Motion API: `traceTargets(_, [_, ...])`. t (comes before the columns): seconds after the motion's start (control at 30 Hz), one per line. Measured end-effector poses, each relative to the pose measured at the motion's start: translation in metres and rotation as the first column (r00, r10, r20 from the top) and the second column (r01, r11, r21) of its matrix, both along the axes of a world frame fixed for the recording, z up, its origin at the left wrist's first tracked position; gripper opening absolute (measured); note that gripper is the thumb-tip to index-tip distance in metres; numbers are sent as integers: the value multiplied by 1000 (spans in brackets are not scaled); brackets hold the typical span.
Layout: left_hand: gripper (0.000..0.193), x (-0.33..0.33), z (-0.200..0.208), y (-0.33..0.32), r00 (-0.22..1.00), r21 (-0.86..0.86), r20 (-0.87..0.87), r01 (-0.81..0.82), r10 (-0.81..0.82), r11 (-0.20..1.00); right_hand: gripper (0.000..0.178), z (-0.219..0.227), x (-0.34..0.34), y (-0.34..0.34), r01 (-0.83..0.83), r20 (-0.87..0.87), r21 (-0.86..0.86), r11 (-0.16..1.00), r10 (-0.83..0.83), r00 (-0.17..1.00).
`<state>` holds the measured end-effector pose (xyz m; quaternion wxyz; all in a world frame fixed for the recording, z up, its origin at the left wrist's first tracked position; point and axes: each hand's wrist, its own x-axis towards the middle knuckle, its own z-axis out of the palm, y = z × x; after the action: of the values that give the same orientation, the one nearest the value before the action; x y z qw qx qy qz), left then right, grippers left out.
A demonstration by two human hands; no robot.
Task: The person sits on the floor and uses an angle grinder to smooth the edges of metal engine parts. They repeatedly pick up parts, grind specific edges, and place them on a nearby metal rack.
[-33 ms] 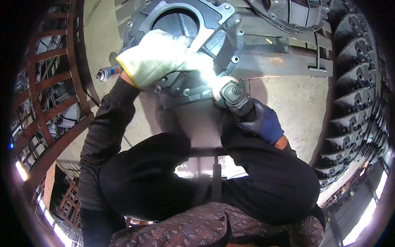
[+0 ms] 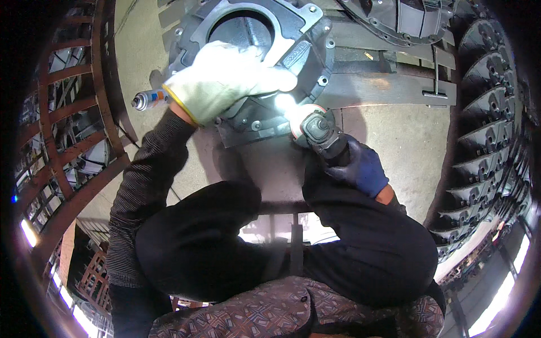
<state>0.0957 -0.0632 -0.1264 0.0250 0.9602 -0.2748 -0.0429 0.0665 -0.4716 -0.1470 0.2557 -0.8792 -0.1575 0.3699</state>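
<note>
My left hand [image 2: 225, 76], in a white glove with a yellow cuff edge, rests over a grey round metal casting [image 2: 313, 70]. One finger stretches right, and glare washes out much of the glove. The casting has a large round opening and bolt holes along its rim. My right hand [image 2: 360, 169], in a dark blue glove, is wrapped around an angle grinder [image 2: 322, 130]. The grinder's disc sits at the casting's near right edge; I cannot tell if it touches. A bright spot of light lies between the disc and my left hand.
A spray can [image 2: 149, 100] lies left of my left wrist. Planks [image 2: 383, 90] and a T-shaped metal rod [image 2: 434, 73] are on the right. Another round casting [image 2: 394, 34] stands at the far right, near stacked metal parts [image 2: 484, 129]. A rusty metal cage [image 2: 73, 118] borders the left.
My left hand has shifted slightly, its stretched finger moving up and away from the disc. The grinder and my right hand stay in place.
</note>
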Motion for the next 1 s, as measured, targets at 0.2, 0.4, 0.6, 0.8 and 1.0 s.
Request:
traceTargets(0.2, [49, 4, -8, -27, 992, -23, 122, 17, -14, 1000, 91, -2, 4, 6, -96, -16, -64, 993, 95, 995])
traceTargets(0.4, [46, 13, -3, -31, 987, -27, 160, 36, -32, 999, 89, -6, 5, 9, -154, 5, -86, 984, 155, 988])
traceTargets(0.6, [42, 9, -1, -29, 985, -23, 167, 53, -49, 998, 93, -5, 4, 10, -118, -3, -77, 990, 118, 993])
traceTargets(0.8, [39, 9, -1, -30, 983, -21, 175, 49, -45, 999, 95, -1, 2, 2, -91, -38, -69, 993, 89, 995])
traceTargets(1.0, [35, 9, 0, -31, 983, -29, 180, 43, -37, 999, 91, -1, 4, 8, -184, -17, -108, 977, 183, 983])
